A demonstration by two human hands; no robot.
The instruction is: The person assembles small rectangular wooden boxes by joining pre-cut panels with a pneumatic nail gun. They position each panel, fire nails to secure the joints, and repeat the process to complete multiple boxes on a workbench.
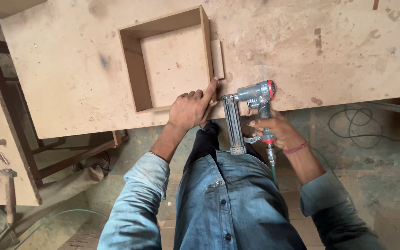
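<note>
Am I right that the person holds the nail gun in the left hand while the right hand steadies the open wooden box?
Not quite: the head view shows the sides swapped. The right hand holds the nail gun, and the left hand steadies the open wooden box.

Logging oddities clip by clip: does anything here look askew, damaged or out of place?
Little stands out. The left hand steadies the open brown fibreboard box frame; the right hand grips the grey pneumatic nail gun at its corner. A small loose board offcut lies beside the frame. The worn tan workbench board is stained.
</note>
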